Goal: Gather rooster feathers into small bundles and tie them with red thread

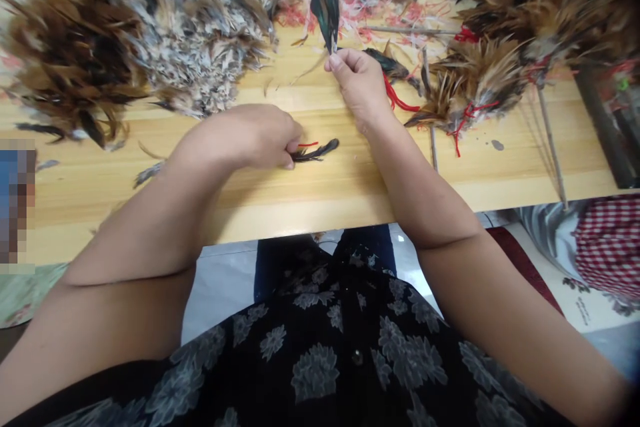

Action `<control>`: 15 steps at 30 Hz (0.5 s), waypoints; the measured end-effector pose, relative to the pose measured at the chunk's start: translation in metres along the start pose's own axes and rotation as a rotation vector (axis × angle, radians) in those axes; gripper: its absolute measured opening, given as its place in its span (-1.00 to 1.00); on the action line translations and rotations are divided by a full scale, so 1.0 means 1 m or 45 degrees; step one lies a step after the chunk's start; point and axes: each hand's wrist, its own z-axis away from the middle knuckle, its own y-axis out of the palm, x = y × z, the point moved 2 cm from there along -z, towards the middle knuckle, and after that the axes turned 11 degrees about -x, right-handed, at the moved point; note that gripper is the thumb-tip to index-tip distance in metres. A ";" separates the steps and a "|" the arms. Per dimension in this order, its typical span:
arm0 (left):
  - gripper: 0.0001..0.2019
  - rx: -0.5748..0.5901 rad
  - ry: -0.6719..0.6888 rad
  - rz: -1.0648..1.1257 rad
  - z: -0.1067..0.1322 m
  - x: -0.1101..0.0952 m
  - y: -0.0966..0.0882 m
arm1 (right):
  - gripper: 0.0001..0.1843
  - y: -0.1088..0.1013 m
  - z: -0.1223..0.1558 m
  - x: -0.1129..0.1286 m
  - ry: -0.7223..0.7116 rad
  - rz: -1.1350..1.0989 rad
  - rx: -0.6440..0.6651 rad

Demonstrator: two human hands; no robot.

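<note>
My left hand (250, 137) rests on the wooden table (325, 193), fingers closed on a small dark feather (316, 150) that lies flat with a bit of red thread beside it. Farther back, my right hand (356, 83) is closed in a pinch round the quills of a few long dark green feathers (326, 0), which stand upright above it. A red string (397, 99) trails on the table just right of that hand.
A heap of brown feathers (70, 47) and a grey speckled heap (205, 33) fill the back left. Tied brown feather bundles on thin sticks (480, 83) lie at the right. Red thread scraps (380, 10) litter the back middle. A checked cloth (607, 240) lies below the table at the right.
</note>
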 end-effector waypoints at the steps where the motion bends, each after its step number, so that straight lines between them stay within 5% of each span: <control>1: -0.55 -0.070 -0.018 0.040 -0.002 0.003 0.008 | -0.51 -0.001 -0.001 -0.003 -0.022 0.014 -0.006; 5: -0.57 -0.275 -0.092 0.226 0.001 -0.005 0.015 | -0.51 -0.006 -0.010 -0.012 -0.066 0.076 -0.073; 9: -0.62 -0.432 -0.111 0.320 0.002 -0.024 -0.014 | -0.64 -0.006 -0.010 -0.006 -0.053 0.076 -0.140; 12: -0.61 -0.812 -0.146 0.739 -0.005 -0.027 -0.029 | -0.70 0.005 0.003 0.004 -0.003 0.021 -0.061; 15: -0.56 -0.903 -0.230 1.081 -0.015 -0.023 -0.020 | -0.66 0.018 0.019 0.009 -0.005 -0.004 -0.003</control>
